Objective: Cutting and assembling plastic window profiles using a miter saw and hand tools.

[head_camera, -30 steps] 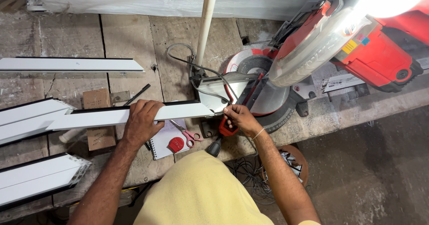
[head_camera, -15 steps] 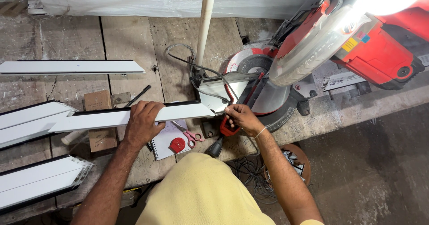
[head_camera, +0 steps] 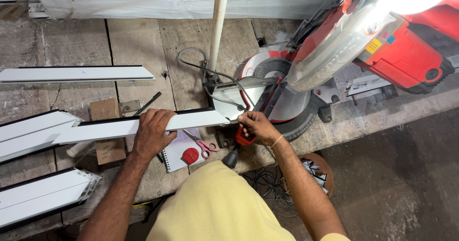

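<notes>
1 head view, looking steeply down, close over workbench (head_camera: 138,45)

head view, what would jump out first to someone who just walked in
The big red miter saw at the upper right, its blade guard raised over the round saw table, draws the eye first. Next comes the long white profile strip lying across the wooden bench, pressed down by the left hand, its angled tip at the saw. The right hand rests at the saw's front edge.
</notes>
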